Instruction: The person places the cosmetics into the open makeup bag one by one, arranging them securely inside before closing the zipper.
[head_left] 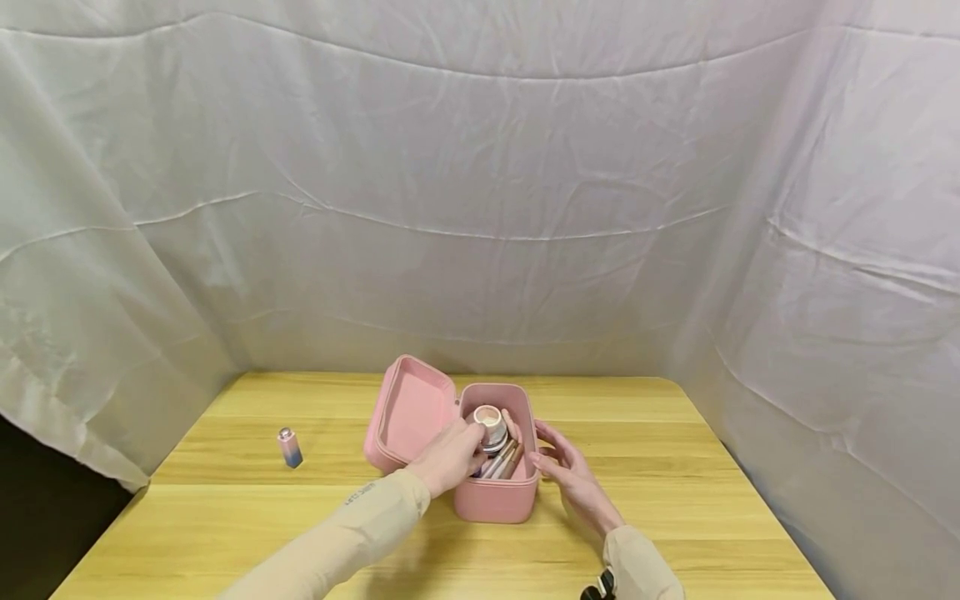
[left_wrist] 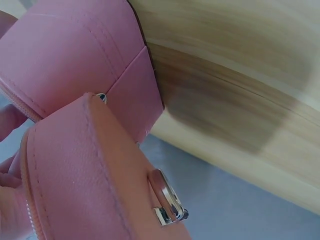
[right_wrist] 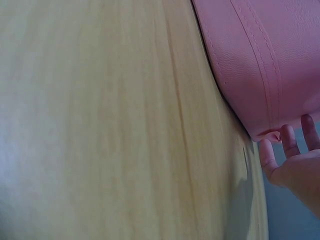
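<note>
The pink case (head_left: pixel 495 502) stands upright on the counter (head_left: pixel 675 492), with its lid (head_left: pixel 414 408) folded open to the left. The lid carries a handle (left_wrist: pixel 167 192) with metal fittings. The case contains a round jar (head_left: pixel 491 425) and several slim tubes (head_left: pixel 504 463). The left hand (head_left: pixel 447 457) reaches into the case beside the jar; whether its fingers pinch an item cannot be told. The right hand (head_left: pixel 573 481), fingers spread, is at the case's right wall. 1 pink-and-blue bottle (head_left: pixel 290 449) stands well apart, left of the lid.
</note>
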